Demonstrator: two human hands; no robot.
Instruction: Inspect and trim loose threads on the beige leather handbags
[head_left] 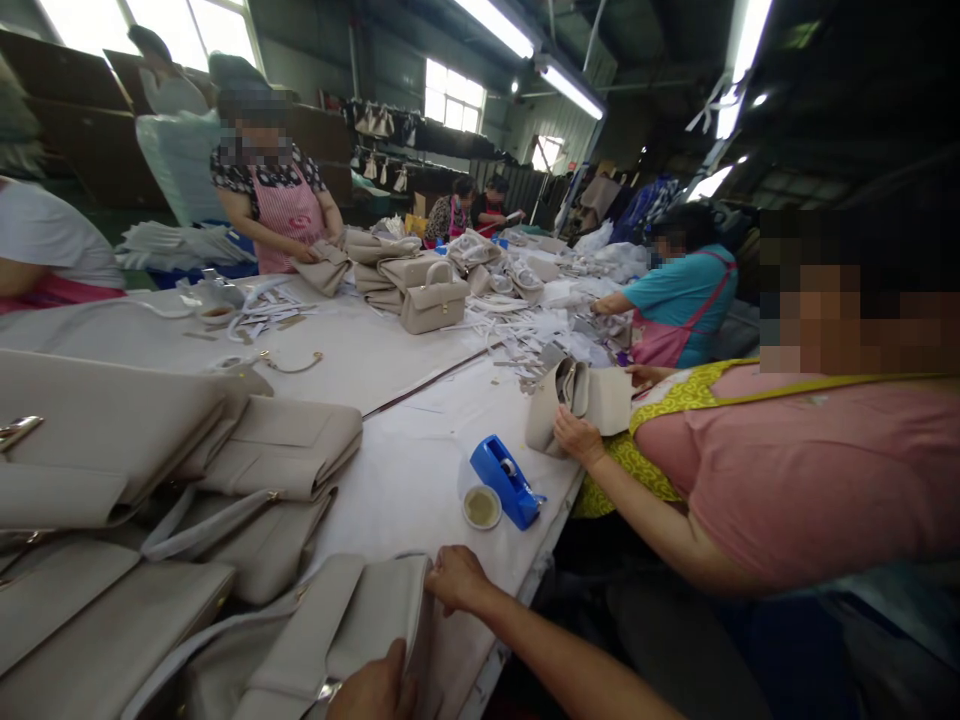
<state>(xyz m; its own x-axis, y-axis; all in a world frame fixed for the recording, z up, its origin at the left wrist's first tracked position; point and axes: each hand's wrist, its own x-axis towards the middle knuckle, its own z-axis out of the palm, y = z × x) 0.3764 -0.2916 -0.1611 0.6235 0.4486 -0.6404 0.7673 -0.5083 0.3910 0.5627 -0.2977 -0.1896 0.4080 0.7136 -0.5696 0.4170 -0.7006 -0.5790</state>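
The left hand [377, 686] and right hand [456, 578] are apart, both holding 1 bag [384, 605] on the table [431, 440], beside the bag pile [289, 440]. A hard tug could make the pile slide.

Left hand [371, 688] cropped by bottom edge, beige bag [386, 610] beside it likewise, stacked bags [97, 420] cut off at left, hanging bags [376, 122] too small for detail
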